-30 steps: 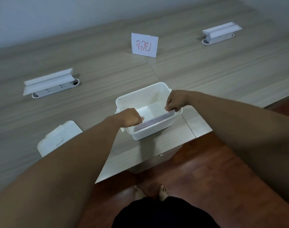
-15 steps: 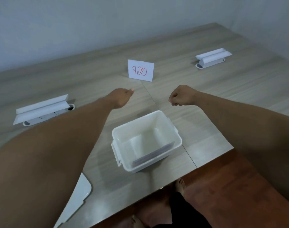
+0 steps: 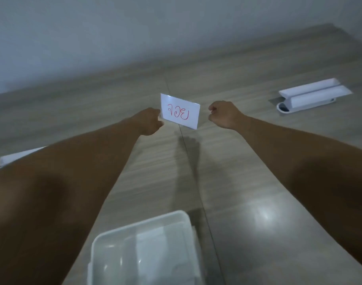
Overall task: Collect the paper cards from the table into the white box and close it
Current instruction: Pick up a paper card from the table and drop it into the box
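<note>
A white paper card (image 3: 180, 114) with red handwriting stands tilted at the middle of the wooden table (image 3: 248, 161). My left hand (image 3: 149, 121) pinches the card's left edge. My right hand (image 3: 223, 115) hovers just right of the card without touching it, thumb and fingers curled but apart. The open white box (image 3: 139, 225) sits at the bottom of the view, near me, between my forearms. Pale cards (image 3: 155, 243) lie inside it. The box's lid is out of view.
A white pop-up socket unit (image 3: 311, 95) with its flap raised sits at the far right of the table. Part of another socket unit (image 3: 15, 157) shows at the left behind my arm. A grey wall runs along the table's far edge.
Both hands left the box, where they had set cards down, and reached forward to the standing card. My left hand now grips its edge. The view has tilted up and forward.
</note>
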### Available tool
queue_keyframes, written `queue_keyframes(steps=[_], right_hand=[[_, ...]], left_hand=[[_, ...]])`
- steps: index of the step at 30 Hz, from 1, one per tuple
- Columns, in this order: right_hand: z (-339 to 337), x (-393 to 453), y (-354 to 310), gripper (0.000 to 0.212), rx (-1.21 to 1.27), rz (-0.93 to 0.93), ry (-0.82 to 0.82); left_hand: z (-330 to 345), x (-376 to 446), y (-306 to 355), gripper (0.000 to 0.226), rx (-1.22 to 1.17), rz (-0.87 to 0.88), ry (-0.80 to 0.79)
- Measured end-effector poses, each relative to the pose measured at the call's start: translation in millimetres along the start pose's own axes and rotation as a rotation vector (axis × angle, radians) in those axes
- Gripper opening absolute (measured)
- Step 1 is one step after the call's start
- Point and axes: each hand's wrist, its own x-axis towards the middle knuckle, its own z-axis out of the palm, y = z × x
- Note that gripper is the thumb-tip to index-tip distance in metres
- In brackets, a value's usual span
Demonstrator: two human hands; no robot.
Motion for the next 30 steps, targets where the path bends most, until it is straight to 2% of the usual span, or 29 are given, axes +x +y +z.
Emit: queue_keyframes(steps=[7, 13, 17, 19, 24, 30], right_hand=[[33, 101, 11, 0.054, 0.171, -0.019, -0.055], [66, 144, 15, 0.055, 0.228, -0.065, -0.102], [80, 159, 19, 0.029, 0.246, -0.12, -0.06], [82, 161, 20, 0.022, 0.276, -0.145, -0.014], [74, 149, 28, 0.024, 0.369, -0.167, 0.023], [38, 108, 19, 0.025, 0.403, -0.239, 0.027]], left_hand=[[0, 100, 12, 0.059, 0.049, -0.084, 0.008], [0, 157, 12, 0.069, 0.102, -0.082, 0.059], [18, 180, 8, 0.067, 0.151, -0.085, 0.025], [27, 185, 8, 0.06, 0.175, -0.098, 0.087], [23, 171, 12, 0.035, 0.216, -0.102, 0.207], [-7, 112, 11, 0.028, -0.006, -0.079, 0.201]])
